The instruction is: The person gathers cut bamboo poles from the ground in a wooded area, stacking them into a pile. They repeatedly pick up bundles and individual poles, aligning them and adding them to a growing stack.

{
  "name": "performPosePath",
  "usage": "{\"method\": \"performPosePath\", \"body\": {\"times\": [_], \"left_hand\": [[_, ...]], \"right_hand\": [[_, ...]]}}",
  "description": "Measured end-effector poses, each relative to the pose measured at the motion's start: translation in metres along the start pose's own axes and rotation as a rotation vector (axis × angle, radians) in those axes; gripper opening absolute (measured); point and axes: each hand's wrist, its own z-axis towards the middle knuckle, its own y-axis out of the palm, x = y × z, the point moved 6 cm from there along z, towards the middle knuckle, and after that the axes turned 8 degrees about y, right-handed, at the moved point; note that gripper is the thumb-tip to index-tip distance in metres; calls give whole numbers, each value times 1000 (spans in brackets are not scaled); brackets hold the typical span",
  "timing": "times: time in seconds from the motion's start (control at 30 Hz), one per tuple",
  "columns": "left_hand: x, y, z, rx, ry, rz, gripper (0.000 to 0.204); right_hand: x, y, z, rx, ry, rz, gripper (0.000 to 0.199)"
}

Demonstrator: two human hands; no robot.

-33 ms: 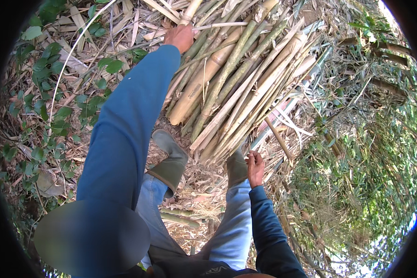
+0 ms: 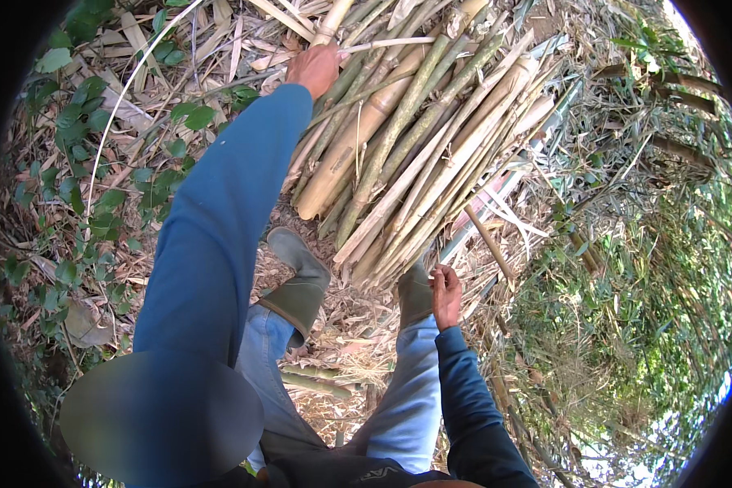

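Counting, head view: two hands (left hand (image 2: 314, 69), right hand (image 2: 446, 298)), two boots (image 2: 302, 285), one bundle of bamboo poles (image 2: 415, 130), one loose stick (image 2: 490, 244) off its right edge. Overlapping poles: no reliable count. Bundle lies on leaf-littered ground (image 2: 337, 351), near end just beyond boots. Left hand bends over bundle's upper left edge beside one pale strip (image 2: 390, 43); fingers hidden, grasp cannot be told. Right hand: fingers curled near right boot, contents unclear. Versus earlier frame: both hands slightly further left; bundle unchanged.
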Motion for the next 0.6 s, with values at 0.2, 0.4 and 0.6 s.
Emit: {"method": "performPosePath", "body": {"times": [0.2, 0.4, 0.6], "left_hand": [[-43, -33, -45, 271, -489, -224, 38], [24, -7, -152, 271, -394, -855, 45], [130, -31, -255, 208, -249, -863, 27]], "right_hand": [[-57, 44, -26, -109, 0, 105, 27], [-186, 87, -39, -178, -171, 124, 42], [-226, 163, -29, -454, -70, 297, 35]]}}
